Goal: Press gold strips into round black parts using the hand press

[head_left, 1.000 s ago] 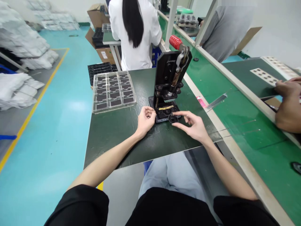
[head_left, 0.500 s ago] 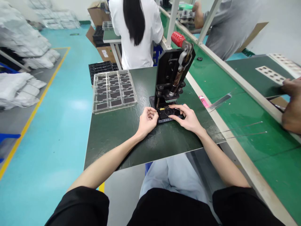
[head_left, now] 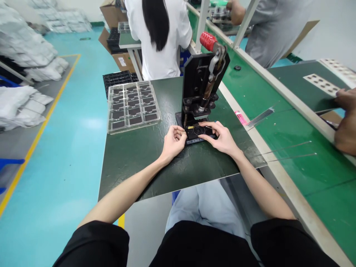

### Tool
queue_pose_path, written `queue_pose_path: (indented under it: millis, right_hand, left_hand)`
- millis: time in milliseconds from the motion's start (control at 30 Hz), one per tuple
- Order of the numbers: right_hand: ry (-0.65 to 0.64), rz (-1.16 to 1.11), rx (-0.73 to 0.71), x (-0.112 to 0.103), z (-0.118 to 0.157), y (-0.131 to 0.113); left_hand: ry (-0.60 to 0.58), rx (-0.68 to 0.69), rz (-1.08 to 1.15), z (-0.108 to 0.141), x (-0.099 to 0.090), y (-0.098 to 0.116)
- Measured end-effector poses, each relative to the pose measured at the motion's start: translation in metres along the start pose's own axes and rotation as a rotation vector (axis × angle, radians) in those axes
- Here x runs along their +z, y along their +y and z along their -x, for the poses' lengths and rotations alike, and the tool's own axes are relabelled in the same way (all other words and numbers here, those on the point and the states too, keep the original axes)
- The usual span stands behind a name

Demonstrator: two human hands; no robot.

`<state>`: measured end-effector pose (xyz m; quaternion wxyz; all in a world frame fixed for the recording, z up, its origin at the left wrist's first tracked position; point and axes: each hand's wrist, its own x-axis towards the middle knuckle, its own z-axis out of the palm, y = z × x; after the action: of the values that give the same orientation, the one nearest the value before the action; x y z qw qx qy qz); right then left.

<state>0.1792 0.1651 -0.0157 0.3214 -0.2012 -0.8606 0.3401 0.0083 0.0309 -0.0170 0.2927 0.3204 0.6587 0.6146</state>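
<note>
On the dark green tabletop (head_left: 130, 167), a clear plastic tray (head_left: 133, 107) of dark rectangular pieces sits at the far left, well apart from the hands. Next comes the left hand (head_left: 174, 142), its grip loosely curled, fingertips at the left edge of the black fixture plate (head_left: 201, 138) beside a small gold strip (head_left: 190, 127); whether it has hold of anything cannot be told. The main change lies just right of there. The black ring (head_left: 199, 130), at the plate's front edge a second ago, now sits in the middle of the plate, beneath the head of the black bench press (head_left: 201, 81), whose red-knobbed handle (head_left: 208, 40) rises at the back. The right hand (head_left: 218, 137) has closed in, its grip narrowed, with thumb and fingers on the plate just beside the ring; a firm hold cannot be made out. Further right, a small pink object (head_left: 240, 118) and a thin metal strip (head_left: 260, 117) lie on the green workbench (head_left: 306, 167), and a co-worker's hand (head_left: 346, 122) works at the edge of view.
</note>
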Motion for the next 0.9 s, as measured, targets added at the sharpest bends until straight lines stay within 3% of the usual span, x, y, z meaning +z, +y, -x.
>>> queue_pose_path:
  millis: [500,567,667,733,800,867,900]
  right_hand:
    - [0.03,0.022,-0.001,-0.001,0.001,-0.001]
    - [0.098,0.02,0.002,-0.001,0.003,-0.003]
    - [0.375,-0.017,-0.001,-0.009,-0.002,-0.014]
    - [0.58,-0.025,-0.053,-0.024,-0.018,-0.03]
    - [0.69,0.003,-0.148,-0.043,-0.048,-0.051]
    - [0.673,0.031,-0.227,-0.062,-0.09,-0.071]
    - [0.605,0.036,-0.236,-0.071,-0.113,-0.08]
  left_hand:
    - [-0.002,-0.008,-0.005,0.0,0.0,0.0]
    - [-0.003,-0.003,-0.009,-0.001,0.0,0.0]
    - [-0.016,0.003,-0.034,0.0,0.001,-0.001]
    - [-0.034,0.023,-0.087,0.001,0.001,-0.002]
    - [-0.055,0.062,-0.156,0.002,0.001,-0.003]
    - [-0.068,0.101,-0.208,0.003,0.001,-0.005]
    - [-0.075,0.116,-0.224,0.003,0.001,-0.005]
